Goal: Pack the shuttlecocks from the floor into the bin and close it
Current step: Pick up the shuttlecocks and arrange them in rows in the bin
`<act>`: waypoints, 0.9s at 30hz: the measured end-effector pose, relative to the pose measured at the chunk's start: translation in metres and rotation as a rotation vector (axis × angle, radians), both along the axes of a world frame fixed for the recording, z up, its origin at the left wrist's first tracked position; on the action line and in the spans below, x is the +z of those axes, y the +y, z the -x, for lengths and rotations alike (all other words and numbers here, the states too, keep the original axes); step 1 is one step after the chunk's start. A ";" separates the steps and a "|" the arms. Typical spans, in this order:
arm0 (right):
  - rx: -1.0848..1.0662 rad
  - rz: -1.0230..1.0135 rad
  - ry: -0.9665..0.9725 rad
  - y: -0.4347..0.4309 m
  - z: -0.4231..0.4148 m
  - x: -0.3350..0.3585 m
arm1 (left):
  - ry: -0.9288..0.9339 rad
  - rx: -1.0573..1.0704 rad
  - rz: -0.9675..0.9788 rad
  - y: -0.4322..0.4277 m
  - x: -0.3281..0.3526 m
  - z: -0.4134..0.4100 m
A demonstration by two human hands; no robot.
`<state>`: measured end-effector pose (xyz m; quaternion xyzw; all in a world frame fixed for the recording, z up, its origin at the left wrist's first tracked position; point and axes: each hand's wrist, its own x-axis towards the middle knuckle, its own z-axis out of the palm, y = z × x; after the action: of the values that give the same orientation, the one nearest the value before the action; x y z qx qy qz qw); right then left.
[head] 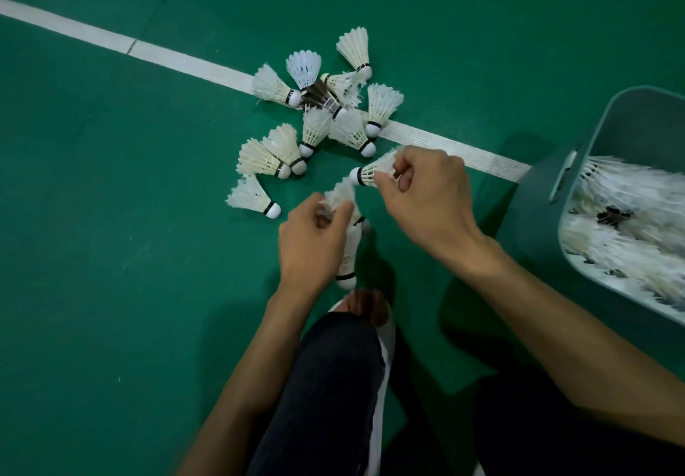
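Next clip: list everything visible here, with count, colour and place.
Floor: one, green, throughout.
Line: one, white, diagonal across the floor.
Loose shuttlecocks: about eleven, white, one dark-feathered, clustered by the line.
Bin: one, grey-green, right edge, open.
Packed shuttlecocks: many, mostly white, inside the bin.
Held shuttlecocks: at least three, white, below the cluster.
Trouser leg: one, dark, bottom centre.
Left hand: bare, pinching at least two.
Right hand: bare, pinching one.
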<state>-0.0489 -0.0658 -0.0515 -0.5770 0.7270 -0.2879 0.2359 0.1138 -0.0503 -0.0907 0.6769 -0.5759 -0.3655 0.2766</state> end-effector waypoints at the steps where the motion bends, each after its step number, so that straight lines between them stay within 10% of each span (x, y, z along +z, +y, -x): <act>1: 0.012 0.078 0.045 0.002 0.006 0.011 | 0.069 -0.053 0.032 -0.004 0.011 0.014; 14: -0.408 0.342 0.249 0.075 0.174 0.106 | 0.309 -0.489 0.232 -0.011 0.094 0.188; 27: -0.883 -0.169 0.354 0.151 0.322 0.054 | -0.277 -0.970 -0.171 0.024 0.089 0.309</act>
<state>-0.3710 0.0856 0.0027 -0.2323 0.9523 -0.1977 0.0098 -0.1953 -0.0261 -0.0016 0.3940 -0.8230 -0.4047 -0.0602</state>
